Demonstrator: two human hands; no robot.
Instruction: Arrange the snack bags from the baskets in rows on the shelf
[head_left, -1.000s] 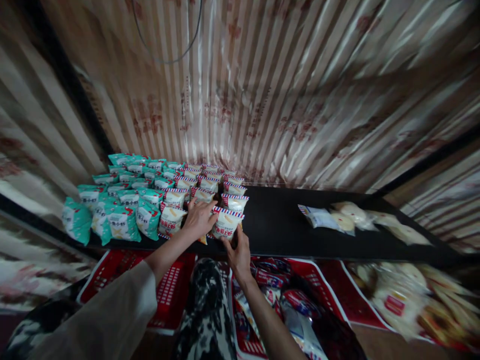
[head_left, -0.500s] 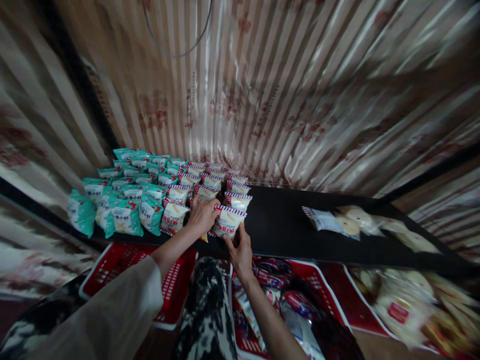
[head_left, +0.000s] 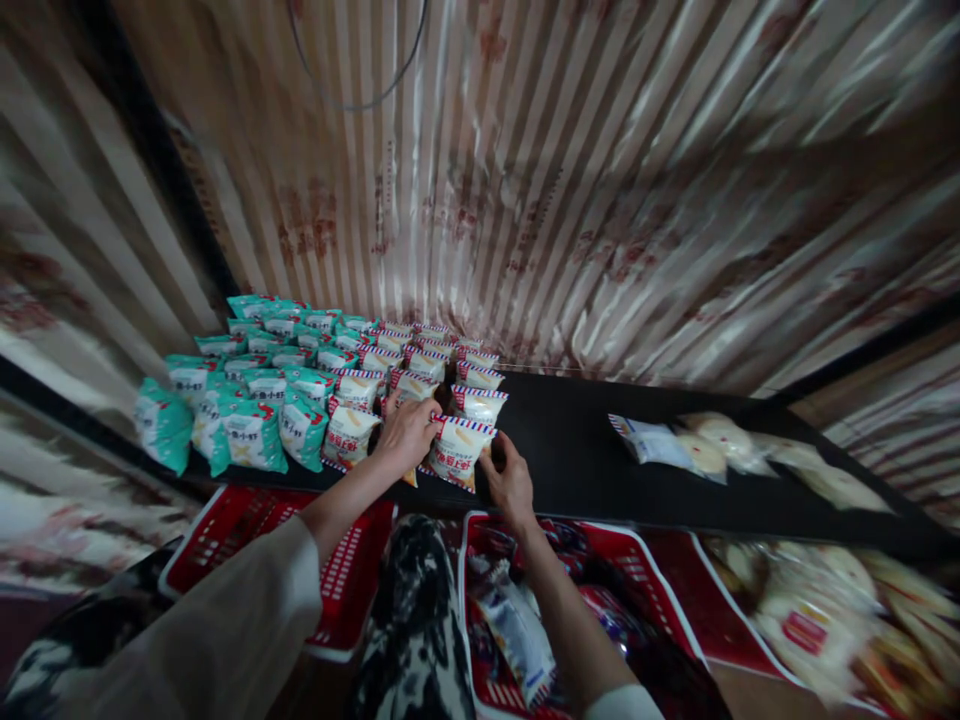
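Observation:
A white snack bag (head_left: 454, 452) with a red-and-blue striped top edge stands upright at the front edge of the black shelf (head_left: 559, 440). My left hand (head_left: 407, 436) is closed on its upper left corner, partly hiding the bag behind. Beside its right edge, my right hand (head_left: 511, 482) has thumb and fingers apart, close to the bag or lightly touching it. Rows of matching white bags (head_left: 480, 404) run back behind it. Left of them stand several rows of teal snack bags (head_left: 253, 436).
Flat clear packs (head_left: 724, 440) and a white pouch (head_left: 652, 443) lie on the shelf's right part. Below are a red basket (head_left: 349, 575), another red basket (head_left: 652, 565) with packaged snacks, and bagged food (head_left: 810, 610) at the right. A striped sheet (head_left: 517, 200) hangs behind.
My right hand has shifted right, from gripping the bag's lower right side to beside its edge with fingers apart. My left hand stays at the upper left corner.

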